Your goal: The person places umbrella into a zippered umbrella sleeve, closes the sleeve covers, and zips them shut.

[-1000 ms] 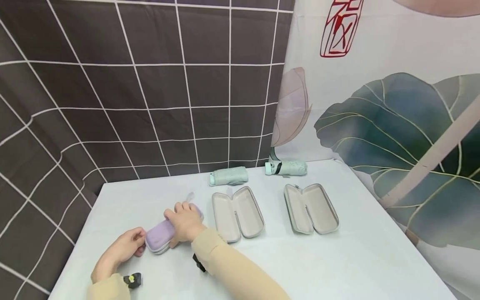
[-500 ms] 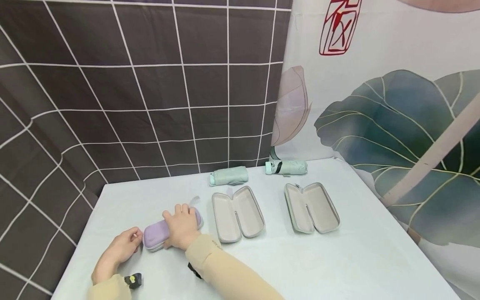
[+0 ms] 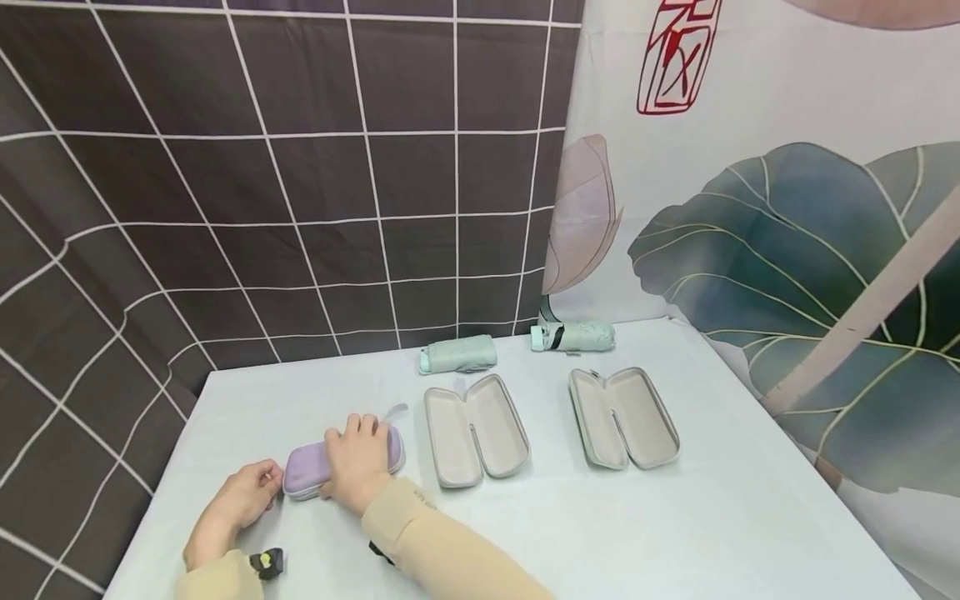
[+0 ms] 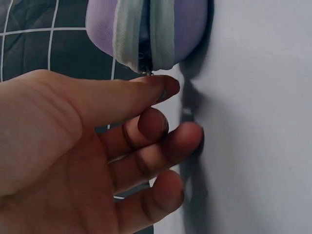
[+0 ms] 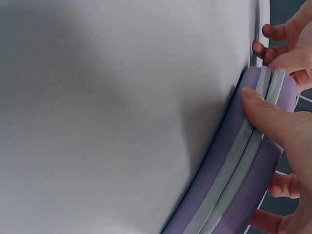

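A purple pencil case [image 3: 303, 469] with a grey zip band lies at the table's left. My right hand [image 3: 358, 462] grips it across its middle from above, its thumb [image 5: 268, 114] laid over the zip in the right wrist view. At the case's left end is my left hand [image 3: 243, 500]. Seen from the left wrist, its thumb [image 4: 122, 97] and forefinger pinch at the end of the zip [image 4: 145, 56], where the zipper pull is hidden between them. A dark gap shows between the two zip bands there. The other left fingers are loosely bent.
Two grey-lined cases lie unfolded to the right, a nearer-to-hand one [image 3: 491, 429] and a farther one [image 3: 641, 417]. Behind them rest two folded pale-green umbrellas, left [image 3: 459, 354] and right [image 3: 581, 336]. A dark checked cloth [image 3: 300, 183] hangs behind the white table [image 3: 600, 533].
The purple case has shifted slightly left and turned a little more level, with my right hand moving along. My left hand has stayed at its end throughout.
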Demonstrator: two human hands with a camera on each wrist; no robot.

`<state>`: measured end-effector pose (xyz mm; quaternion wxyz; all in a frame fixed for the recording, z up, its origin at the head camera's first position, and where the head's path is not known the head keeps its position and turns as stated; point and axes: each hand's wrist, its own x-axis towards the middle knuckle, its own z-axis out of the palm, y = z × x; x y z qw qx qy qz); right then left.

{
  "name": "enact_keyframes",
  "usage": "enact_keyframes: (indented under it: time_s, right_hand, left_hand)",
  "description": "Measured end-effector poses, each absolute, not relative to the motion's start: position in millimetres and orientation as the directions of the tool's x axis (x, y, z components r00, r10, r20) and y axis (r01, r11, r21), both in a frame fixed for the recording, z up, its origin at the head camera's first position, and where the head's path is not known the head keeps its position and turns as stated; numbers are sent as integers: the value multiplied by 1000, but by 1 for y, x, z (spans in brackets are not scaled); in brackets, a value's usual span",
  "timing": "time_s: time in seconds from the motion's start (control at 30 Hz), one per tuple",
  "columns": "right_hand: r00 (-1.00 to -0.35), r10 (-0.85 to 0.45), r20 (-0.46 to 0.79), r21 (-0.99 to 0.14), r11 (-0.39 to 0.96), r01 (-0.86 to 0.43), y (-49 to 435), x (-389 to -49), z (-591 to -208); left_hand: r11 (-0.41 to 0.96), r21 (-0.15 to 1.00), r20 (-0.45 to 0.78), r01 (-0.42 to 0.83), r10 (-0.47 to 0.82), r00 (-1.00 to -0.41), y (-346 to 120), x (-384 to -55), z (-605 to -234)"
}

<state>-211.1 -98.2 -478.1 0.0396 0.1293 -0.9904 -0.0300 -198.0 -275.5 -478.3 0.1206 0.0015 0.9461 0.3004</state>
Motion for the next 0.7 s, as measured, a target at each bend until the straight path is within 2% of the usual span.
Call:
enact_keyframes:
  time_s: [0.27, 0.4, 0.57, 0.7]
  right_hand:
    - [-970, -227, 85, 123, 969, -216, -103, -208, -479]
    - [-961, -253, 107, 134, 962, -239, -99, -208, -482]
    - [-924, -378, 62, 105, 923, -370, -86, -206, -482]
    - [-865, -502, 6, 0, 865, -502, -67, -213, -472]
  left_hand:
    - [800, 597, -223, -65, 88, -971, -274, -196, -476]
    - [799, 594, -253, -92, 77, -964, -272, -194, -476]
    - [794, 600, -267, -99, 82, -960, -272, -193, -476]
    - [794, 601, -258, -96, 79, -963, -275, -194, -477]
